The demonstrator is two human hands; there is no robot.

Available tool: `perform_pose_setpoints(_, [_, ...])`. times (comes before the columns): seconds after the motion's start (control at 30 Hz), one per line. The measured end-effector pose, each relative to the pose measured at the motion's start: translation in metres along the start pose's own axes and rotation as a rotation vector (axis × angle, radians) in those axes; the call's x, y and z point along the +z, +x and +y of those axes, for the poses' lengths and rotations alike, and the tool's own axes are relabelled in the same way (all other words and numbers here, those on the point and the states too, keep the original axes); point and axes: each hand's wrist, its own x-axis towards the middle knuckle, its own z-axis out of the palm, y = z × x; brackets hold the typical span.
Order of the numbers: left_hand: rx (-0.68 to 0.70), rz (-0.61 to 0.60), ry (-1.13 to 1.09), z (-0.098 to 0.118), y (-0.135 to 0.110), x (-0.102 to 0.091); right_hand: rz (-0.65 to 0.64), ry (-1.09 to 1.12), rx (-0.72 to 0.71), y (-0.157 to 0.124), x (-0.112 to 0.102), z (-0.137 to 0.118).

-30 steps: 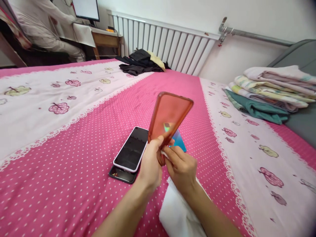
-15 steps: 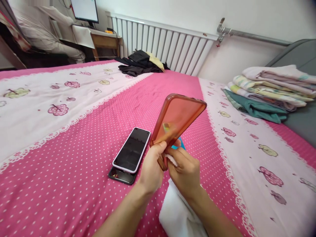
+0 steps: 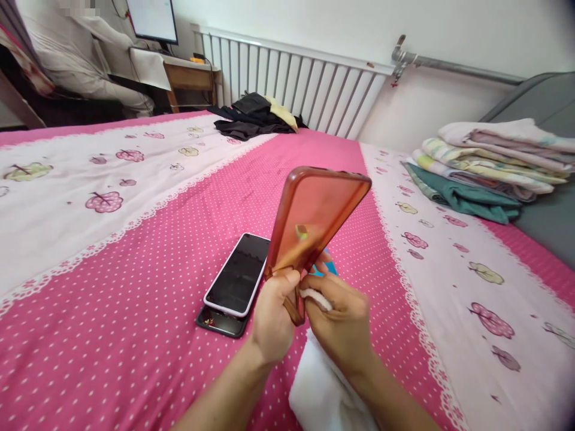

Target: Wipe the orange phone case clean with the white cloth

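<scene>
A see-through orange-red phone case (image 3: 321,206) is held up and tilted in front of me. My left hand (image 3: 275,308) grips its lower end with the thumb on top. Fingers of my right hand (image 3: 339,317) pinch a white cloth (image 3: 321,392) against the case's lower edge; most of the cloth hangs below, partly behind the right forearm. Just left of my hands lies a phone with a white rim (image 3: 238,275), resting on a black phone (image 3: 221,321). Something blue (image 3: 331,265) shows partly behind my right hand.
Everything lies on a pink dotted bedspread (image 3: 135,287). Dark clothes (image 3: 256,117) are heaped at the far edge, folded linens (image 3: 489,161) at the right. Beyond are a white radiator (image 3: 287,78) and a desk with a monitor (image 3: 153,21). A person in light clothing (image 3: 72,54) sits far left.
The phone case has shifted slightly left and its lower end has dropped a little. My right hand, with the cloth, has moved slightly down and right. The phones lie as before.
</scene>
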Motion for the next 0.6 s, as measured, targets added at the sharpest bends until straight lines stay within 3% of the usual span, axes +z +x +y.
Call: perform_pose_setpoints(0.6, [0.063, -0.036, 0.0, 0.0045, 0.0, 0.0002, 0.012, 0.322, 0.198, 0.0015, 0.0013, 0.0019])
